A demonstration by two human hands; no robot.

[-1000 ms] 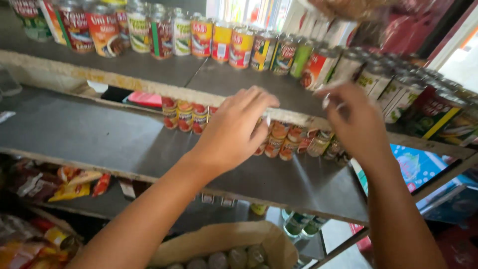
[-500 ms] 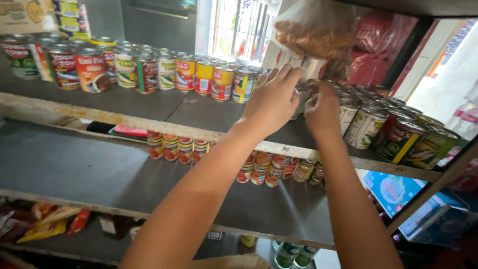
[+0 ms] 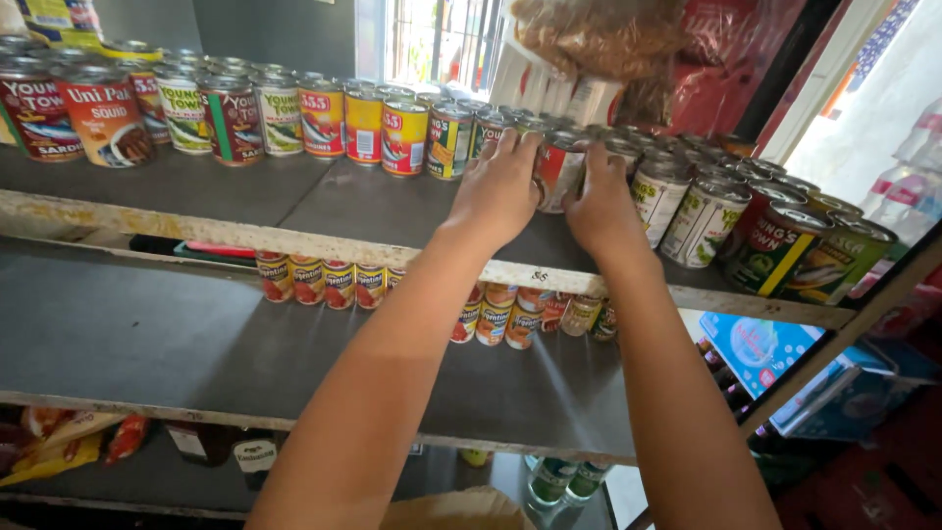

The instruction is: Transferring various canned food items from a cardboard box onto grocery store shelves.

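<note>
my left hand [image 3: 498, 191] and right hand [image 3: 601, 201] clamp together on one red-and-white labelled tin can [image 3: 559, 169] mid-row on the grey upper shelf [image 3: 294, 201], near its front edge.

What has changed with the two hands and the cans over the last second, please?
Both hands rose from the middle shelf to the upper shelf. The left hand and right hand now close around one can between them. The rows of cans on both shelves stayed put.
</note>
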